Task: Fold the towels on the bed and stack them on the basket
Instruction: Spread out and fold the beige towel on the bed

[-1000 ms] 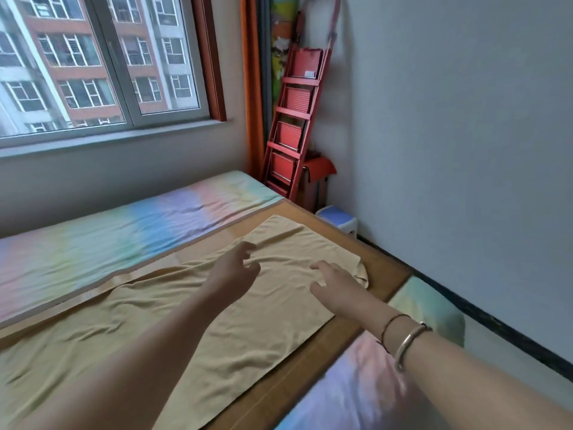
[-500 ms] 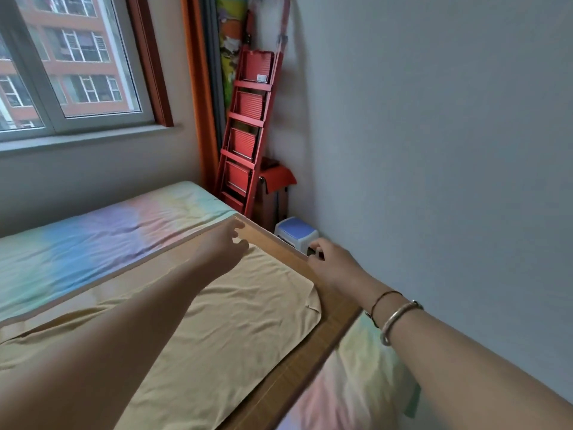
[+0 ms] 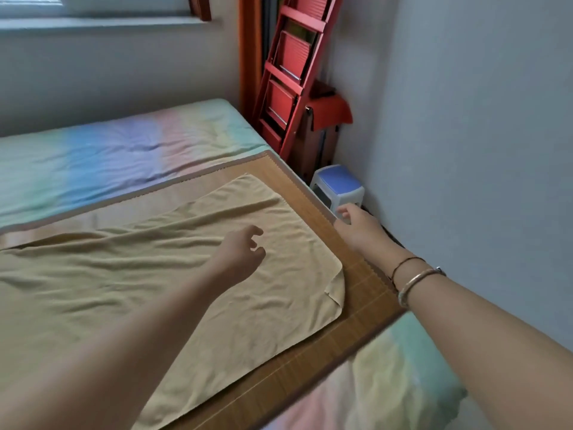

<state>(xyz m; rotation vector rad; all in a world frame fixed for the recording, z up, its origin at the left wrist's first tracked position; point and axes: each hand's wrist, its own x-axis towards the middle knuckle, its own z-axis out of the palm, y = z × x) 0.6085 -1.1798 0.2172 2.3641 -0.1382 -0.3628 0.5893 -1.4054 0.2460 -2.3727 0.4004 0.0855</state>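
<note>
Bed (image 3: 124, 150) runs off-frame; towel (image 3: 155, 274) cut off left.

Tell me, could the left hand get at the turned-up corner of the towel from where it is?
Probably yes. The left hand hovers over the yellow towel with loosely curled fingers holding nothing, and the turned-up corner lies close by on the mat, with nothing between them.

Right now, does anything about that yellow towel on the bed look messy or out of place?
Yes. The towel lies spread but wrinkled, and its near right corner is flipped over onto itself beside the woven mat. Neither the left hand nor the right hand holds it.
</note>
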